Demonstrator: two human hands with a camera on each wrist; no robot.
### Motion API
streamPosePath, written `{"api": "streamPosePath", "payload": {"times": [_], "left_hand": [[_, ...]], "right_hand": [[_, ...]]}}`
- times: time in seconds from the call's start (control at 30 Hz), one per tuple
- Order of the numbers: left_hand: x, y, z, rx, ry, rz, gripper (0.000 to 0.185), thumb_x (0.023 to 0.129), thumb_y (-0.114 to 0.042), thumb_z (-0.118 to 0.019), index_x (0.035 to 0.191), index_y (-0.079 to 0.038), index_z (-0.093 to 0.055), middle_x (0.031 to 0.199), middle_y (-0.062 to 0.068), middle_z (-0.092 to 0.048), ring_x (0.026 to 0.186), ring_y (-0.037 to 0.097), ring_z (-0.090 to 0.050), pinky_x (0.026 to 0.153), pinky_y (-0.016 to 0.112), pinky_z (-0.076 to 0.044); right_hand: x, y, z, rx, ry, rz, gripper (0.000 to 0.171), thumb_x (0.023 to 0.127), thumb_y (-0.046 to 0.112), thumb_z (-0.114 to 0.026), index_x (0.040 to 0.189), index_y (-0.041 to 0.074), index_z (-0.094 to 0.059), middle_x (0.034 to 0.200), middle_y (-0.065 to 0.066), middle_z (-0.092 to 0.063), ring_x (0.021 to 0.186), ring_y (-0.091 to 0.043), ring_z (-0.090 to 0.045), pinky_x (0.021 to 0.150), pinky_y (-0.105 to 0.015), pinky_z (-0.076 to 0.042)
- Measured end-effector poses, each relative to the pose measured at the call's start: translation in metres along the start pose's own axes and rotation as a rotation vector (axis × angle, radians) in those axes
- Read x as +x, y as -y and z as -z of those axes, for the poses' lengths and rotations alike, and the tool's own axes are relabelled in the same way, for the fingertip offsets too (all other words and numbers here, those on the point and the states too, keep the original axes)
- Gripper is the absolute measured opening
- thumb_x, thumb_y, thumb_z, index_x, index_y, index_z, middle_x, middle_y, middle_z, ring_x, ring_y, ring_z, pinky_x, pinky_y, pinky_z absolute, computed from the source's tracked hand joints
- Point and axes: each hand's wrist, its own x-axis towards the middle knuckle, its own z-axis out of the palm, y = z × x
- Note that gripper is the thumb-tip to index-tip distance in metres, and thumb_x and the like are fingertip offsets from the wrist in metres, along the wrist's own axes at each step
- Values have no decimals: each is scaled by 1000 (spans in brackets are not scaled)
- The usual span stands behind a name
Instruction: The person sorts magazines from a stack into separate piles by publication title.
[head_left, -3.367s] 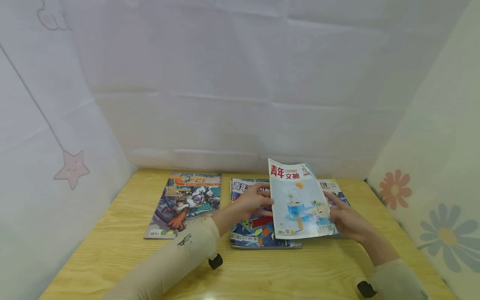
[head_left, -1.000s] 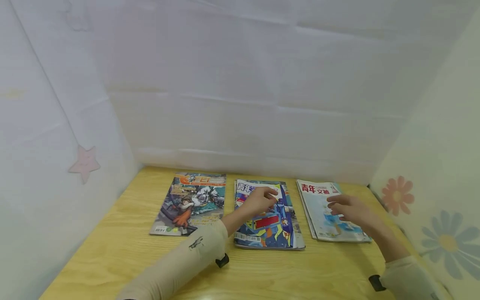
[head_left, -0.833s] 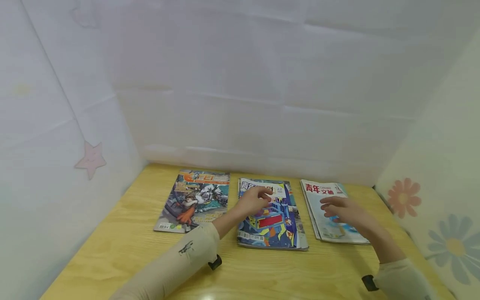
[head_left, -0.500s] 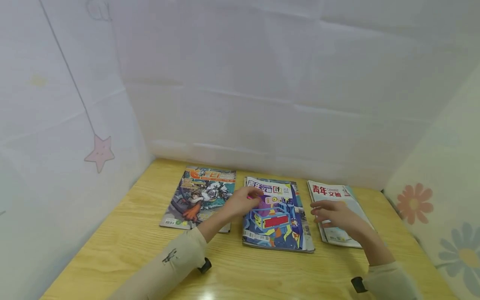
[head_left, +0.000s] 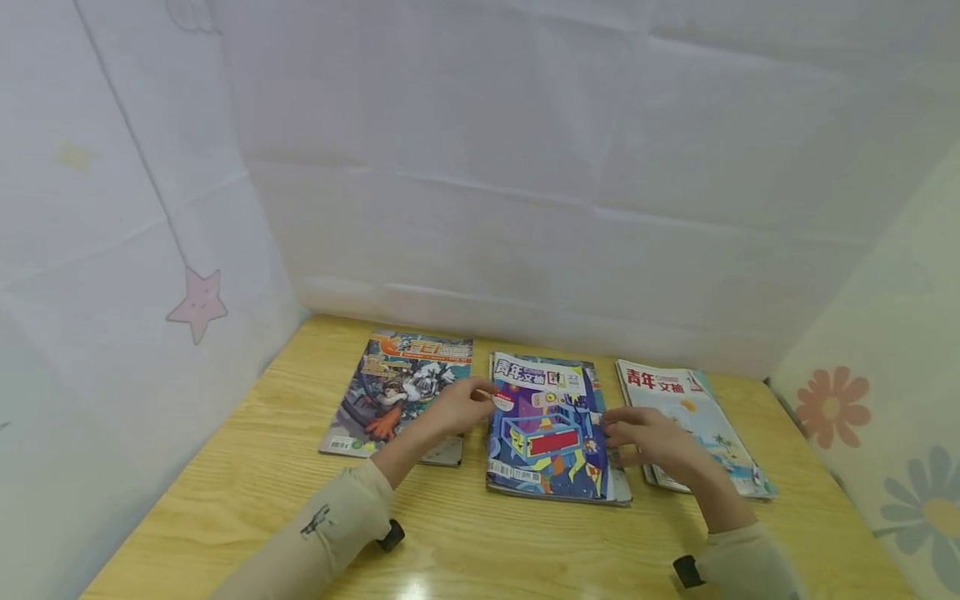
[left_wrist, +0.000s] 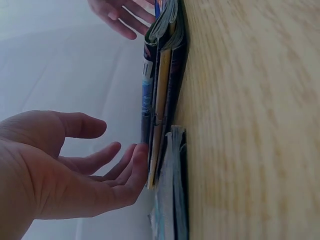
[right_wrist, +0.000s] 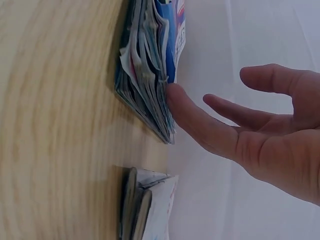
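Observation:
In the head view a stack of magazines with a purple-blue top cover (head_left: 543,442) lies in the middle of the table. My left hand (head_left: 459,407) is at its left side, thumb apart from the loosely bent fingers. In the left wrist view those fingertips (left_wrist: 141,152) are right at the spines (left_wrist: 147,100). My right hand (head_left: 656,440) is at the stack's right side. A fingertip (right_wrist: 176,95) meets the loose page edges (right_wrist: 145,75) in the right wrist view, with the thumb held away. Neither hand grips anything.
To the left lies a magazine with an orange title (head_left: 408,392). On the right is a small stack topped by a pale blue magazine with a red title (head_left: 697,412). The wooden table (head_left: 450,550) meets white cloth walls (head_left: 525,250) at the back and sides.
The pale blue magazine, earlier held up by both hands, now lies on the right stack. Both hands have let go and moved left to either side of the middle stack.

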Motion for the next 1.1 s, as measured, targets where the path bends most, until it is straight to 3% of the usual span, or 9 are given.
{"api": "streamPosePath", "payload": {"times": [0.13, 0.4, 0.73, 0.9, 1.1], "left_hand": [[1, 4, 1, -11, 14, 26, 44, 101, -13, -59, 143, 0, -54, 123, 18, -62, 100, 36, -64, 69, 47, -53], [6, 9, -1, 34, -4, 32, 48, 99, -12, -59, 143, 4, -52, 122, 18, -63, 95, 32, -64, 68, 40, -53], [12, 11, -6, -198, -21, 121, 48, 101, -10, -58, 146, 7, -49, 119, 16, -65, 100, 29, -66, 86, 45, -56], [13, 15, -6, -257, -4, 121, 48, 100, -11, -61, 144, 7, -51, 129, 19, -62, 108, 32, -64, 92, 46, -53], [11, 13, -7, -292, -4, 136, 46, 99, -12, -63, 143, 2, -55, 126, 15, -63, 108, 31, -62, 92, 48, -51]], "right_hand": [[3, -4, -5, 42, -28, -29, 41, 106, 11, -51, 141, -10, -50, 139, -27, -51, 121, -41, -57, 86, -50, -57], [8, -10, -8, 56, -80, -84, 43, 104, 5, -53, 143, -13, -47, 127, -27, -59, 108, -35, -65, 83, -48, -58], [7, -12, -8, 34, -61, -75, 43, 104, 6, -52, 142, -14, -46, 123, -26, -61, 107, -36, -65, 84, -50, -58], [8, -12, -7, 53, -61, -73, 43, 104, 5, -52, 142, -14, -47, 123, -26, -62, 107, -36, -65, 83, -48, -58], [11, -14, -7, 62, -77, -86, 43, 102, 7, -54, 141, -12, -50, 122, -24, -62, 104, -34, -66, 81, -47, -59]]}}
